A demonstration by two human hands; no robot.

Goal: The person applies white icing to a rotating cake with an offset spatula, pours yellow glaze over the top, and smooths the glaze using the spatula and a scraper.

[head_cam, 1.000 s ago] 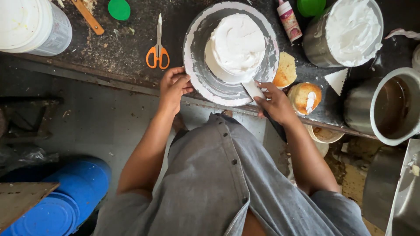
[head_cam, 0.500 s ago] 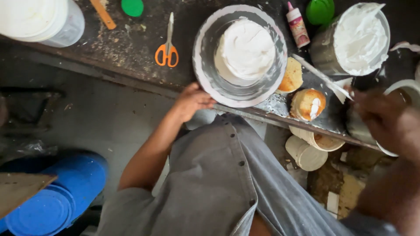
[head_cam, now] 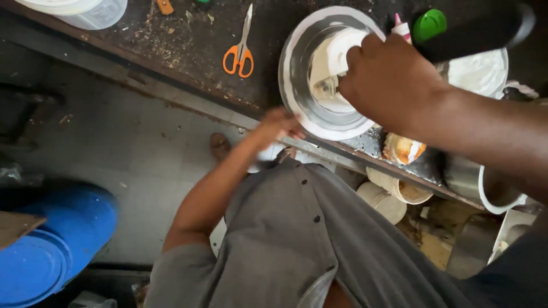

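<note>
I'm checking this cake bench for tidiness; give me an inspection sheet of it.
Surface: dark worktop, crumb-strewn.
Job's things: white frosted cake on round metal turntable.
Clutter: orange scissors, green lid, cream bucket, tubs below.
Grips: left hand at turntable's near rim; right hand above cake, contents hidden.
Cables: nothing seen.
Surroundings: grey tiled floor, blue barrel.

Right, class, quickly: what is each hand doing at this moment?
Left hand: fingers on the rim of the round metal stand, not gripping.
Right hand: closed over the white cake; what it holds is hidden.
</note>
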